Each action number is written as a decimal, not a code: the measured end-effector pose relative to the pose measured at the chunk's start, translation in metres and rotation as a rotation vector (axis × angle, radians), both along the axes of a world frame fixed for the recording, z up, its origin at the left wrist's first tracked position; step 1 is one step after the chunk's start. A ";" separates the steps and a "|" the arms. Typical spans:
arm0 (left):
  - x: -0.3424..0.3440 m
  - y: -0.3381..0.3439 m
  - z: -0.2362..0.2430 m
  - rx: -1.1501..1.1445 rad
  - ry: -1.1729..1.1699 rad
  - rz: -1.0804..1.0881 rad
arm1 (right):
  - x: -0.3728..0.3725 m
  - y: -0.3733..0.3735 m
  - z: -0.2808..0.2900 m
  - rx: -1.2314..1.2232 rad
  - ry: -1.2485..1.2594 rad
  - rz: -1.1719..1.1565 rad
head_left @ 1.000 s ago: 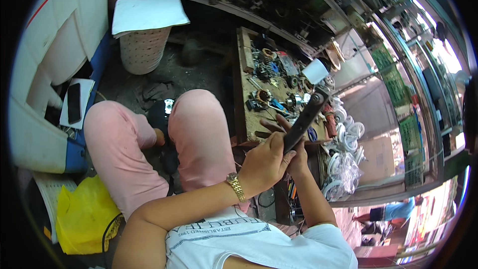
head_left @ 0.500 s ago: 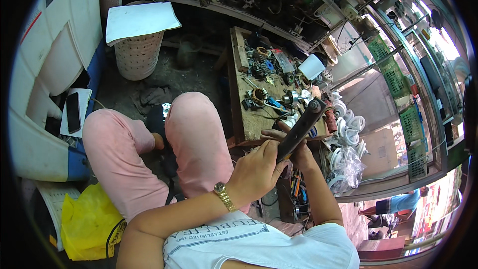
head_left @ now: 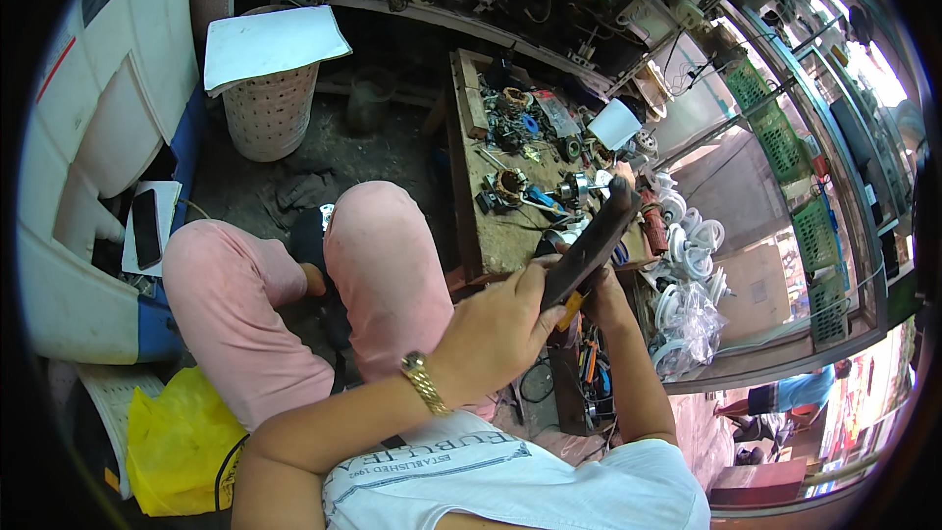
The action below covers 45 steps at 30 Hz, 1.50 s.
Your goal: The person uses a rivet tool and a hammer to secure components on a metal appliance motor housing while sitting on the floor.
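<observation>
My left hand (head_left: 496, 329), with a gold watch (head_left: 424, 383) on the wrist, grips the lower end of a long dark flat part (head_left: 594, 240) that slants up to the right over the bench edge. My right hand (head_left: 592, 287) sits behind and under that part, mostly hidden by it. A yellow tool handle (head_left: 572, 310) shows in its grip just below the dark part. Both hands are above my right knee in pink trousers (head_left: 383, 255).
A low wooden workbench (head_left: 491, 236) ahead carries several small metal parts and a white cup (head_left: 615, 123). White rings (head_left: 687, 236) and a plastic bag lie right of it. A basket (head_left: 263, 113) topped with white paper, a phone (head_left: 145, 228) and a yellow bag (head_left: 182, 442) are left.
Both hands keep their hold and the dark part stays slanted in about the same place. The view has shifted a little.
</observation>
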<state>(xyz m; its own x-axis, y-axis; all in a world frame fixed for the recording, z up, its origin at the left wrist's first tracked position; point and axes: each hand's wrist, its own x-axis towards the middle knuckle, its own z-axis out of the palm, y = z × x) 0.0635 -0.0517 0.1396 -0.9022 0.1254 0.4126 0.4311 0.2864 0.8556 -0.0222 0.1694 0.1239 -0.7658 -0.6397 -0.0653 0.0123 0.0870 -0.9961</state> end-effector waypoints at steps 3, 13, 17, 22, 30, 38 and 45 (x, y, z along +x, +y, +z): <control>-0.011 -0.003 0.007 -0.099 -0.098 -0.040 | 0.012 -0.030 -0.028 -0.243 -0.287 -0.340; -0.001 -0.009 -0.006 -0.497 -0.056 0.131 | 0.060 -0.111 -0.040 -0.645 -0.371 -0.075; 0.014 0.001 -0.008 -0.516 0.006 0.097 | 0.059 -0.102 -0.044 -0.731 -0.339 -0.100; 0.015 0.007 -0.004 -0.543 0.070 0.119 | 0.053 -0.096 -0.031 -0.585 -0.271 -0.175; 0.016 0.009 0.000 -0.405 0.025 0.081 | 0.056 -0.084 -0.032 -0.548 -0.116 -0.172; 0.019 -0.002 -0.002 -0.289 -0.044 -0.054 | 0.019 -0.006 -0.044 -0.340 -0.127 -0.176; 0.022 -0.007 -0.002 -0.186 -0.154 -0.232 | 0.024 0.001 -0.036 -0.453 -0.106 -0.319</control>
<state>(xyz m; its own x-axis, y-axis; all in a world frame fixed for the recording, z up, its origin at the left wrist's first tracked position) 0.0855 -0.0590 0.1373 -0.8909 0.3952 0.2240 0.3724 0.3531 0.8583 0.0023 0.1708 0.0881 -0.9299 -0.3599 0.0754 0.0696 -0.3737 -0.9249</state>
